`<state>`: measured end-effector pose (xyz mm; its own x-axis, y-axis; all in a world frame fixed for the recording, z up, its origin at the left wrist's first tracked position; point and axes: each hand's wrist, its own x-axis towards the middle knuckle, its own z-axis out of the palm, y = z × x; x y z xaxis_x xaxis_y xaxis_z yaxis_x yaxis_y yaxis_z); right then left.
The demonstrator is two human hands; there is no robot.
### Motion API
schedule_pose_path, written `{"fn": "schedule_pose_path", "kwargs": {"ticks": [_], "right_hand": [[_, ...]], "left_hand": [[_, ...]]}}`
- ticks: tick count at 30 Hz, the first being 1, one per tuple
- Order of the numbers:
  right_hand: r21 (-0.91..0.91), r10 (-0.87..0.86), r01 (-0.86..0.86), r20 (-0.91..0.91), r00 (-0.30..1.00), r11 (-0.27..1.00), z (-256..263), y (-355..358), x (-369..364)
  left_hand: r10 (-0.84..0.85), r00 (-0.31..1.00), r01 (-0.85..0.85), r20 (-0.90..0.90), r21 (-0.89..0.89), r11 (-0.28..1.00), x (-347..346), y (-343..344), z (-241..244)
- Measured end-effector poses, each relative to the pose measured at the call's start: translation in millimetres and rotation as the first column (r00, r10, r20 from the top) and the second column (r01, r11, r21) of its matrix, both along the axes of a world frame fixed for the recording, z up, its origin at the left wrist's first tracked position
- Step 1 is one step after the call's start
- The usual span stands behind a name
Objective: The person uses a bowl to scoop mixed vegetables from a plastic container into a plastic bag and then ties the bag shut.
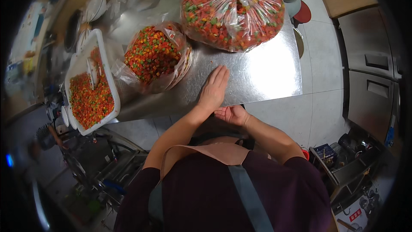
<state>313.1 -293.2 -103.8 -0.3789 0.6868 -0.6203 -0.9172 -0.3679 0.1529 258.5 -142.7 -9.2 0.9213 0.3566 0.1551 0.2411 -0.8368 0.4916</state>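
Note:
My left hand point(214, 88) lies along the bare stainless steel tabletop point(238, 77), its fingers straight and held together. Just below the table's front edge, my right hand point(233, 114) is turned palm up with its fingers slightly curled, close to the left wrist. I see nothing held in either hand. Beyond my left hand, a large knotted clear plastic bag point(206, 29) is full of diced red, green and orange mixed vegetables. To its left an open clear bag point(154, 54) holds more of the mix. A small crumb point(211, 61) lies on the steel past my fingertips.
A white plastic tub point(116, 98) of diced vegetables, with a scoop point(91, 74) in it, overhangs the table's front left edge. White bowls point(96, 6) stand at the back left. A gas cylinder point(291, 0) is past the right edge; a steel refrigerator point(370, 61) stands farther right.

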Motion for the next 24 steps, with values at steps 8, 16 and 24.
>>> {"fn": "schedule_pose_path", "kwargs": {"ticks": [8,16,24], "right_hand": [[0.008,-0.217,0.221,-0.153,0.964,0.975,2,-19,-3],[0.089,-0.071,0.077,-0.062,0.996,0.993,1,-25,6],[0.028,-0.214,0.212,0.125,0.969,0.977,37,-16,-2]], "left_hand": [[-0.238,0.970,0.243,0.052,-0.171,0.955,-69,-51,2],[-0.490,0.844,0.536,0.220,-0.292,0.792,-65,-26,10],[-0.593,0.761,0.639,0.263,-0.143,0.756,-36,-8,11]]}}
